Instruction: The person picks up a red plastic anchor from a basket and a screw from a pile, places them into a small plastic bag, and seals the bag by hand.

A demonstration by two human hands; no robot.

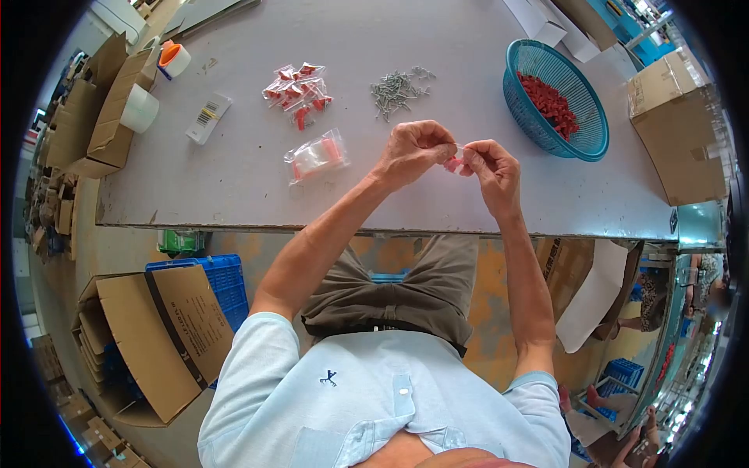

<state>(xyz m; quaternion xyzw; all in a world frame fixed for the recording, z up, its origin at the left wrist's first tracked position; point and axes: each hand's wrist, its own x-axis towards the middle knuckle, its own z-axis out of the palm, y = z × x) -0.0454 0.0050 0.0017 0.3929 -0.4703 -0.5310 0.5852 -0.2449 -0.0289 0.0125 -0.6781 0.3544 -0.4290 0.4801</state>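
Observation:
Above the near part of the table, my left hand (417, 151) and my right hand (495, 171) are close together. Both pinch a small clear plastic bag (458, 162) with red pieces in it. Fingers cover much of the bag. Left of my hands lies a stack of flat clear bags with red edges (317, 156). Beyond it is a pile of filled bags with red parts (298, 92). A loose heap of metal screws (396, 92) sits just past my left hand. To the right, a teal plastic basket (597, 117) holds many red plastic parts (549, 105).
A labelled white packet (208, 117) and tape rolls (173, 59) lie at the table's left. Cardboard boxes (675, 125) stand at its right end. Below left are a large carton (168, 335) and a blue crate (222, 285). Other people's limbs show at lower right.

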